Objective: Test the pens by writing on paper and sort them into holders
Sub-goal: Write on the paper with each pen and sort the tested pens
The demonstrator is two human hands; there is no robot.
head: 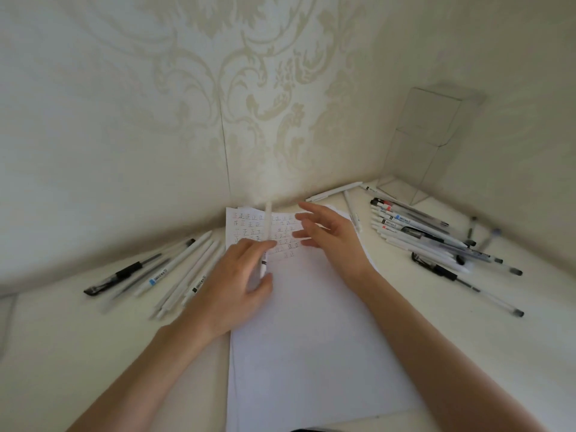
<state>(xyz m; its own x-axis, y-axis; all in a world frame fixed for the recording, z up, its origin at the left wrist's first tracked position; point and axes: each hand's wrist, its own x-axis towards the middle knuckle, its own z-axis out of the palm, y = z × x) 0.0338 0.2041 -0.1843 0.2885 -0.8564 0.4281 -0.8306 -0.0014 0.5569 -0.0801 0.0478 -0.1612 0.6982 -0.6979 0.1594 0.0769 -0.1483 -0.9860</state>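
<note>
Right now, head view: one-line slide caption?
Left hand holds a white pen over marked paper; right hand open over it; left pen group and right pen pile flank it.

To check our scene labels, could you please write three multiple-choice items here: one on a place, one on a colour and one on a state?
1. Where does the clear holder stand? A) far left B) far right corner C) near edge
2. What colour is the pen that the left hand holds? A) white B) red C) green
3. How is the right hand? A) gripping a pen B) clenched C) open over the paper
Answers: 1 B, it stands in the corner beyond the right pile of pens. 2 A, its blurred barrel looks white. 3 C, its fingers are spread and hold nothing.
</note>
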